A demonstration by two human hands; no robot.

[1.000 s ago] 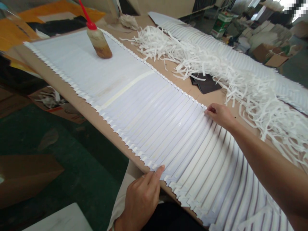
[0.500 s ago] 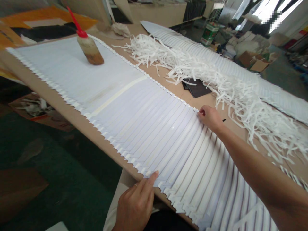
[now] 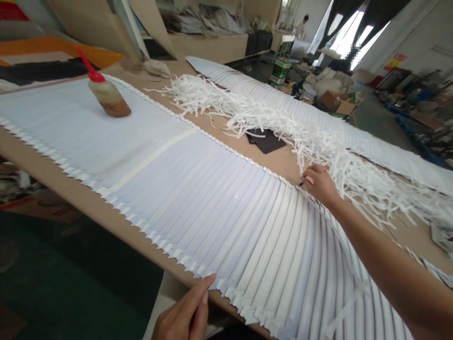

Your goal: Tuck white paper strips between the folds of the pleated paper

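A long white sheet (image 3: 155, 179) covered with overlapping narrow strips lies across the table, small folded tabs along both long edges. My left hand (image 3: 184, 311) is at its near edge, index finger stretched out with the tip on the tabs and nothing seen in its grasp. By the far edge, my right hand (image 3: 320, 184) has its fingers curled together. A small dark piece (image 3: 301, 184) is at its fingertips; whether they grip it or only touch it is hard to see. Toward the sheet's left end stands a tilted squeeze bottle (image 3: 110, 100) with a red nozzle and brown contents.
Loose white paper strips (image 3: 247, 106) form a long heap behind the sheet, beside a folded black cloth (image 3: 266, 140). Another strip-covered sheet (image 3: 304, 108) lies farther back. Below the table's left side is a cardboard box (image 3: 53, 208). A person (image 3: 302, 26) is in the far background.
My right hand has left the sheet's far edge and moved right to the small dark piece on the table. My left hand has slid slightly along the near edge. The view has turned right.
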